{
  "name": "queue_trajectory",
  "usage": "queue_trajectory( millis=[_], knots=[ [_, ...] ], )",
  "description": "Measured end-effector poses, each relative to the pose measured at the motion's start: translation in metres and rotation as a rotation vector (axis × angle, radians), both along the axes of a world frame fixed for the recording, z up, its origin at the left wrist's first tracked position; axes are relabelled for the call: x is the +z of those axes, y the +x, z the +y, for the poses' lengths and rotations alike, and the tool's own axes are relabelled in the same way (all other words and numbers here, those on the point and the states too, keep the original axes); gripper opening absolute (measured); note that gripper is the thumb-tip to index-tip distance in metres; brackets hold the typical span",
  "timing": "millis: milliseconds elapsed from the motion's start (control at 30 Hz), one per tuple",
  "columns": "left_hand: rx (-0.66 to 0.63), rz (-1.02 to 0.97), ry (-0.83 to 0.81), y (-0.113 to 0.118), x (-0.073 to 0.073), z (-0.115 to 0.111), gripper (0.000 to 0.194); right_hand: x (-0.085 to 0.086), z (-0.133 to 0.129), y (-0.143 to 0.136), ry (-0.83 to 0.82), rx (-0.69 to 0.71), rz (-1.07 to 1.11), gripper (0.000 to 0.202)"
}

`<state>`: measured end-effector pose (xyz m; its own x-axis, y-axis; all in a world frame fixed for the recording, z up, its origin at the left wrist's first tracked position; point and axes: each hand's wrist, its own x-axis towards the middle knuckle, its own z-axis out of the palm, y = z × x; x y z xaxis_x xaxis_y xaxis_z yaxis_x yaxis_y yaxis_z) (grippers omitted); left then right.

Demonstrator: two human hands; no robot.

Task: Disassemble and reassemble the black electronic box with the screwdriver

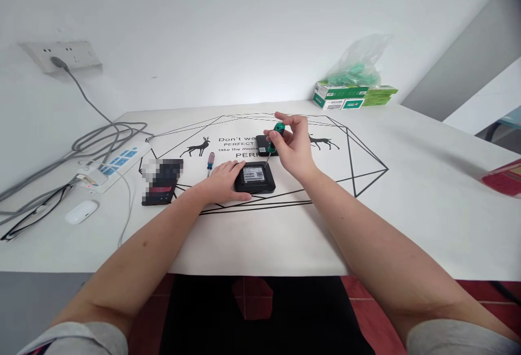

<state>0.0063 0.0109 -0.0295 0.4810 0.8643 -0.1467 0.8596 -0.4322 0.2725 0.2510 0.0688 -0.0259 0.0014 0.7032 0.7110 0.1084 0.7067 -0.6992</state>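
Note:
A small black device (255, 177) with a white label lies on the white table (407, 208). My left hand (222, 181) rests flat against its left side and steadies it. My right hand (291, 146) grips a green-handled screwdriver (275, 137) upright, its thin shaft pointing down onto the device's upper right corner. A second black device (261, 144) lies just behind, partly hidden by my right hand.
A screwdriver with a red and blue handle (210, 163) lies left of my left hand. Further left are a dark phone-like object (160, 184), a power strip (116, 164) with cables, and a white earbud case (81, 211). Green boxes (345, 96) stand at the back.

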Motion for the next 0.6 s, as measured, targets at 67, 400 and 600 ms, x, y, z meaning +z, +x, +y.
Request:
queue_trajectory(
  millis=[67, 400, 600],
  knots=[
    [-0.001, 0.004, 0.0, 0.0, 0.0, 0.0, 0.128, 0.0, -0.002, -0.001, -0.005, -0.001, 0.009, 0.05],
    [-0.017, -0.01, 0.007, -0.001, 0.002, 0.0, 0.129, 0.011, -0.012, 0.004, 0.14, -0.178, -0.124, 0.047],
    [0.0, -0.042, -0.003, -0.003, 0.002, 0.003, 0.133, 0.009, -0.009, 0.007, 0.18, -0.21, -0.169, 0.049]
  ],
)
